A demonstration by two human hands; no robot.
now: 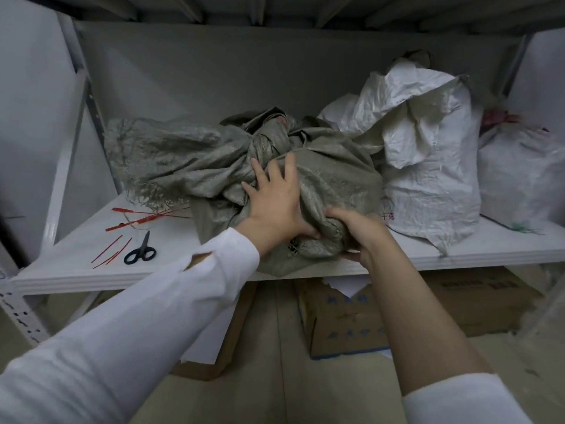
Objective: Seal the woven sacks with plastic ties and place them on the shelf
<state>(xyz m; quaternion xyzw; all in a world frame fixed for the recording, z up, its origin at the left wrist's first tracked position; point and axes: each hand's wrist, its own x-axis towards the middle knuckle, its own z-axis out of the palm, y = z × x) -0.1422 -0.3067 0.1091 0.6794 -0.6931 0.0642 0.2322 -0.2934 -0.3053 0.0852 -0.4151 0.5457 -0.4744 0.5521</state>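
A grey-green woven sack (333,179) lies bunched on the white shelf (76,270), its loose mouth spread to the left. My left hand (275,200) presses flat on its top with the fingers spread. At the sack's near lower corner, by the shelf's front edge, my right hand (354,231) grips a fold of the fabric. Several red plastic ties (137,220) lie on the shelf to the left, some partly under the sack's frayed edge.
Black scissors (140,250) lie next to thin red tie offcuts (111,249). A white woven sack (428,154) stands at the right, another white sack (519,175) beyond it. Cardboard boxes (351,319) sit on the floor below the shelf.
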